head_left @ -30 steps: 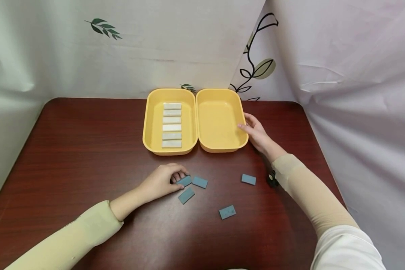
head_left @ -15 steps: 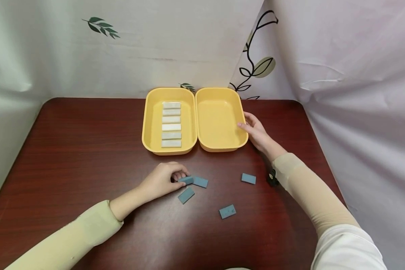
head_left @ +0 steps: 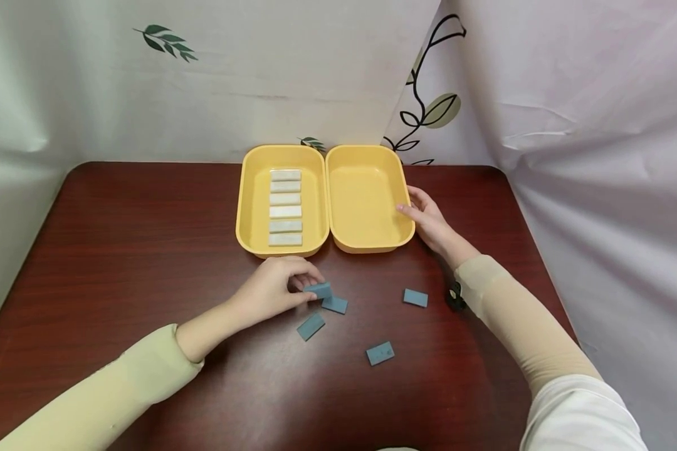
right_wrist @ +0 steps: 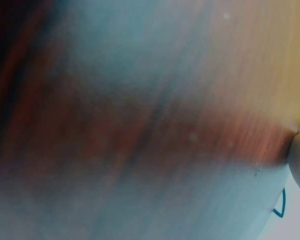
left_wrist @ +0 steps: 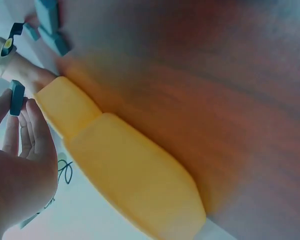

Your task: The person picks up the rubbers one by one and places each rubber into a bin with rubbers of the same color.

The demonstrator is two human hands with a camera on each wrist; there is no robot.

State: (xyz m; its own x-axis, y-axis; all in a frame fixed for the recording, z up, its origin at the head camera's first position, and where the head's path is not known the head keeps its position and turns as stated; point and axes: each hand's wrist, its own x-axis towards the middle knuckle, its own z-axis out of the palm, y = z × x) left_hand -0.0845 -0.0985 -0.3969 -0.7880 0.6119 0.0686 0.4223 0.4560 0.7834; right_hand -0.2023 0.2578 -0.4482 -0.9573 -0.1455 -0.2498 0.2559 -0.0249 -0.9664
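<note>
The head view looks forward and down from above the near side of the table [head_left: 146, 244], far enough to take in both boxes [head_left: 367, 207]. The left wrist view sits close behind the left hand [head_left: 267, 289], tilted, facing the boxes' outer sides; these two views share boxes and hands. The right wrist view faces the table closely, the right hand [head_left: 433, 227] barely entering at its right edge.

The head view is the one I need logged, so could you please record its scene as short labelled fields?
left-hand grip: pinches a blue-grey block
right-hand grip: holds the right yellow tray at its outer rim, thumb over the edge
left yellow tray: six whitish tiles in a column
loose blue-grey blocks: four, lying on the reddish-brown table
backdrop: pale cloth with leaf prints
</note>
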